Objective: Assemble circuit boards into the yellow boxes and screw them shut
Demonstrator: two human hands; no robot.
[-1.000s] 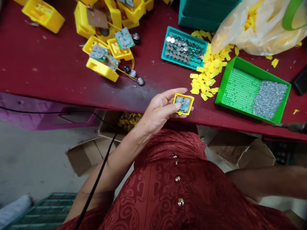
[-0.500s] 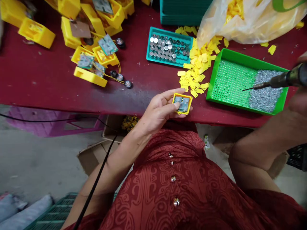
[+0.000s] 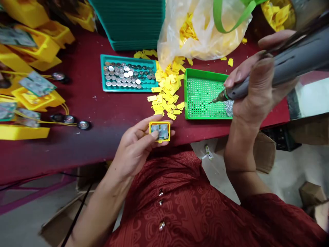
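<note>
Between the thumb and fingers of my left hand is a small yellow plastic case, its open side up, with a green circuit board inside. The thumb presses on the board's left part. My right hand is wrapped round a grey electric screwdriver. Its thin bit points down and left over the green perforated tray. Small silver screws lie heaped in that tray, partly hidden behind the hand and tool. Loose yellow plastic pieces are scattered beyond my left hand.
A teal tray holds round metal cells in rows. Behind it stand stacked teal trays and a clear bag of yellow parts. Yellow housings with boards and wired round parts crowd the left. Cardboard boxes stand below the table.
The view has swung right, so the table items appear further left. My right hand with the screwdriver has come further into view, its bit over the green tray. My left hand still holds the case.
</note>
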